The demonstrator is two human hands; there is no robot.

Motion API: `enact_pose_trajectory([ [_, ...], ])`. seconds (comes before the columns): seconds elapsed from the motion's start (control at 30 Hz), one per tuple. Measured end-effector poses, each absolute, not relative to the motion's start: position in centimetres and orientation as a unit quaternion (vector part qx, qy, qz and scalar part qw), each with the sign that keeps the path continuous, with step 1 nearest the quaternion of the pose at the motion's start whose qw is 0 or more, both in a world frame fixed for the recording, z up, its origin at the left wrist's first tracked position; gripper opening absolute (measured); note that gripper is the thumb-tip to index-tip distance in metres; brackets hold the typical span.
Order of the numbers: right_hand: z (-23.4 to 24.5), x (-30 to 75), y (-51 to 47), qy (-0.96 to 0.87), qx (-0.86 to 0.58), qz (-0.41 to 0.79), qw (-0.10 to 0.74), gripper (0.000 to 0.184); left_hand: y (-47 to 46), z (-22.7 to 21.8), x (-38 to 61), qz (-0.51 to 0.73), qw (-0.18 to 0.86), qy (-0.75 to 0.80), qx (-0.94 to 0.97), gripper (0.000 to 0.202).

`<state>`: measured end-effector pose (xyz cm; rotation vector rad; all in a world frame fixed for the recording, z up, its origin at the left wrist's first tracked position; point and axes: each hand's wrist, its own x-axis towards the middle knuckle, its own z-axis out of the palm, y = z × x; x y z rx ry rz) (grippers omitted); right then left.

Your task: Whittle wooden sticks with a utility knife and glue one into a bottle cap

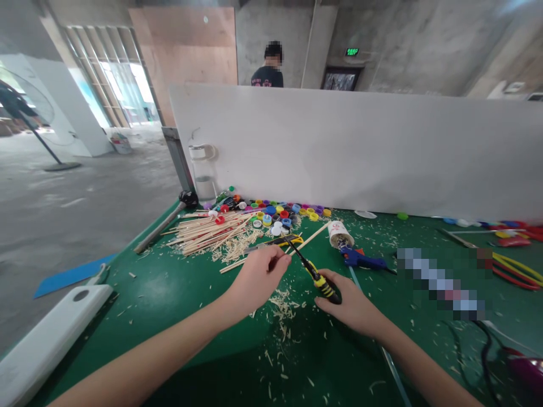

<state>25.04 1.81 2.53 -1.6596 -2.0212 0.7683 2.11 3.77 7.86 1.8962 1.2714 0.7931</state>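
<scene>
Right hand (354, 305) gripping ribbed yellow-black knife (317, 277), left hand (258, 277) pinching thin wooden stick (314, 236)

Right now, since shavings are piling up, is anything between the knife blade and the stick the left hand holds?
Nothing visible. The knife in the right hand appears to meet the stick just beyond the fingers of the left hand. The shavings lie on the table below, not between them.

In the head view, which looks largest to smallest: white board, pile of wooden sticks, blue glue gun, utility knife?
1. white board
2. pile of wooden sticks
3. blue glue gun and utility knife: these look alike, so I leave them unranked.
</scene>
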Motion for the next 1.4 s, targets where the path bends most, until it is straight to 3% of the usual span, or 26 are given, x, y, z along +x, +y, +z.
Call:
enact_pose_trajectory([
  [0.43, 2.38, 24.72, 2.47, -0.752, -0.584, 0.215, 0.218, 0.050, 3.54, 7.37, 2.08, 0.307, 0.372, 0.490, 0.726, 0.034],
  [0.97, 2.06, 25.48, 1.74, -0.725, -0.593, 0.281, 0.209, 0.058, 3.67, 7.37, 2.12, 0.305, 0.369, 0.483, 0.733, 0.032],
  [1.4, 1.66, 25.07, 2.29, -0.748, -0.591, 0.223, 0.202, 0.056, 3.57, 7.33, 2.21, 0.299, 0.372, 0.490, 0.730, 0.032],
])
